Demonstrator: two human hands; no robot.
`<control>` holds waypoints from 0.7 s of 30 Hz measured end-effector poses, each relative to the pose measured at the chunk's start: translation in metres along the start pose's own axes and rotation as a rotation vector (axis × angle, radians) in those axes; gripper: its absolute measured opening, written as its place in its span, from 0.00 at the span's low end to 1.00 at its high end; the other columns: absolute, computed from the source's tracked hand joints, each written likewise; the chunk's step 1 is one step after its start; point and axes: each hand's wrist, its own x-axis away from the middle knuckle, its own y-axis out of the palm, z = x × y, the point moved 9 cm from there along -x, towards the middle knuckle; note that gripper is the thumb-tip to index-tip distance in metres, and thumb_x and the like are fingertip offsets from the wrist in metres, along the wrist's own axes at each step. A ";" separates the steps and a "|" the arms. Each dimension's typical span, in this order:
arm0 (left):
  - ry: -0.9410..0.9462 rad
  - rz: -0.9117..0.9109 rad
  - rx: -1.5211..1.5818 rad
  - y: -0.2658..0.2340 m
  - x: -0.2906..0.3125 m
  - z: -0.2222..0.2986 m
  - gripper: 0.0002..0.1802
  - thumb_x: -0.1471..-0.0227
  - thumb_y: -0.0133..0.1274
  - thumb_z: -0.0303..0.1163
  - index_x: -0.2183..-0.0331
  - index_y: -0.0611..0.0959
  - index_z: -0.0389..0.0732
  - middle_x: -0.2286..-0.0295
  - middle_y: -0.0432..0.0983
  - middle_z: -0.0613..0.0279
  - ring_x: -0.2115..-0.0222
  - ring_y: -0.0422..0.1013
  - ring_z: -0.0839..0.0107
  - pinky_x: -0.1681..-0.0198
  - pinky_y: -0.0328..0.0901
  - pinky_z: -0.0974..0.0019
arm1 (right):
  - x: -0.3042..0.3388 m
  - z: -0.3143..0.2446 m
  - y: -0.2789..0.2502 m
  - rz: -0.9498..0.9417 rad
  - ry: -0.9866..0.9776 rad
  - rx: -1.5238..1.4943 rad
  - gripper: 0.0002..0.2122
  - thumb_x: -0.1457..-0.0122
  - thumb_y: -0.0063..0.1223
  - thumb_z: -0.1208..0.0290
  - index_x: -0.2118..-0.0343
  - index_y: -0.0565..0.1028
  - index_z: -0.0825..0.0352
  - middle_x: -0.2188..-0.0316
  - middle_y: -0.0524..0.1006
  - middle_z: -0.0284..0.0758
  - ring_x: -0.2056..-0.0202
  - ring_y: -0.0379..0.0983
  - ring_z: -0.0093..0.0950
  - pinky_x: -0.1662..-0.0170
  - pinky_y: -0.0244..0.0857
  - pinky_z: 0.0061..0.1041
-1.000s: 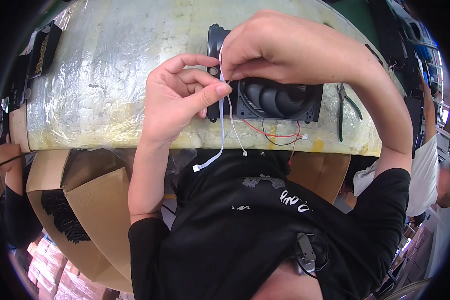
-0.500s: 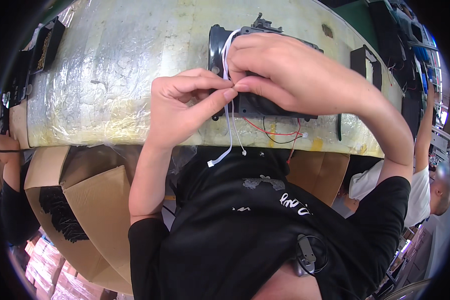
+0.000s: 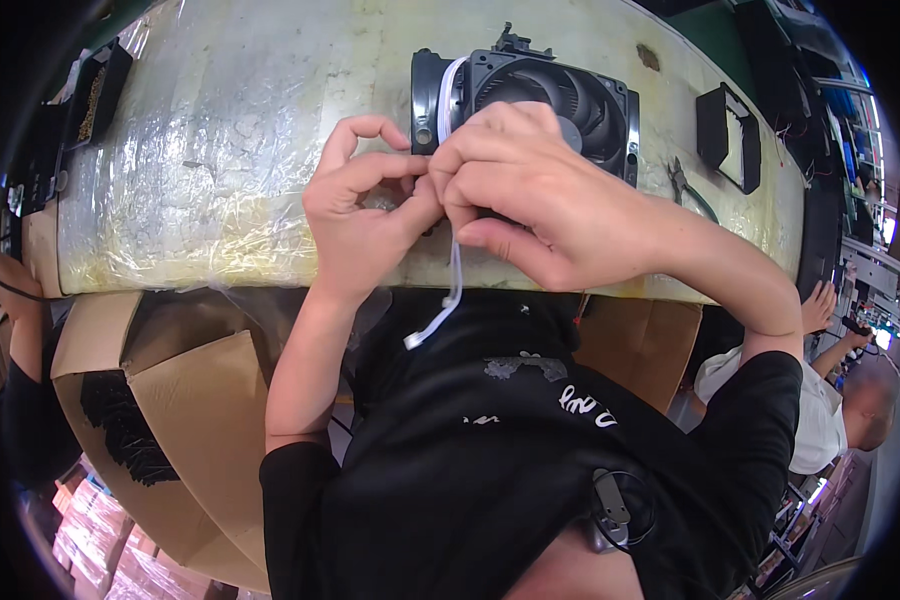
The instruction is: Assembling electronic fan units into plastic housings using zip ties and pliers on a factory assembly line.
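A black fan unit [image 3: 610,120] with round blades lies on the table in front of me. White cables [image 3: 448,95] run down its left side and pass behind my fingers. Below my hands, a cable end with a small white connector [image 3: 415,340] dangles past the table's front edge. My left hand [image 3: 370,205] pinches with thumb and index finger at the unit's lower left corner, its other fingers curled. Against those fingertips, my right hand [image 3: 540,195] is closed too, over the cables and the unit's lower part. Whatever the fingertips hold is hidden.
Pliers [image 3: 685,185] and an open black box [image 3: 730,135] are on the table's right side. A black bin of small brass-coloured parts [image 3: 92,95] stands far left. Below the edge is a cardboard box [image 3: 195,400] holding black pieces. Other people are at both sides.
Both hands have shifted slightly, and my right hand has moved down and left, uncovering the fan blades and the pliers. The red and black wires are now out of sight.
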 end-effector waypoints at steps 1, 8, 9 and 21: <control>-0.018 0.004 0.050 0.000 0.000 -0.002 0.07 0.61 0.63 0.15 0.73 0.85 0.34 0.65 0.72 0.60 0.75 0.70 0.82 0.77 0.64 0.79 | 0.000 -0.001 0.000 0.012 -0.022 -0.052 0.05 0.47 0.56 0.77 0.73 0.70 0.64 0.60 0.71 0.34 0.54 0.64 0.36 0.48 0.50 0.37; 0.002 -0.035 0.022 -0.001 0.004 -0.008 0.10 0.58 0.60 0.11 0.69 0.83 0.30 0.66 0.72 0.58 0.72 0.71 0.79 0.70 0.66 0.78 | 0.005 0.003 -0.001 0.097 -0.078 -0.139 0.05 0.44 0.56 0.72 0.73 0.71 0.62 0.61 0.72 0.33 0.54 0.66 0.33 0.46 0.50 0.36; -0.019 -0.028 0.025 -0.005 0.006 -0.009 0.10 0.57 0.58 0.11 0.68 0.82 0.30 0.66 0.72 0.58 0.71 0.71 0.79 0.69 0.66 0.78 | 0.006 0.003 -0.001 0.138 -0.066 -0.153 0.06 0.45 0.59 0.70 0.73 0.72 0.62 0.61 0.72 0.33 0.54 0.66 0.32 0.46 0.50 0.35; 0.427 -0.278 -0.307 0.024 0.002 0.047 0.17 0.57 0.59 0.08 0.62 0.85 0.31 0.70 0.73 0.55 0.76 0.72 0.72 0.74 0.68 0.74 | 0.269 0.077 -0.026 0.576 0.963 0.820 0.23 0.39 0.54 0.67 0.41 0.68 0.64 0.44 0.69 0.40 0.41 0.62 0.38 0.37 0.48 0.35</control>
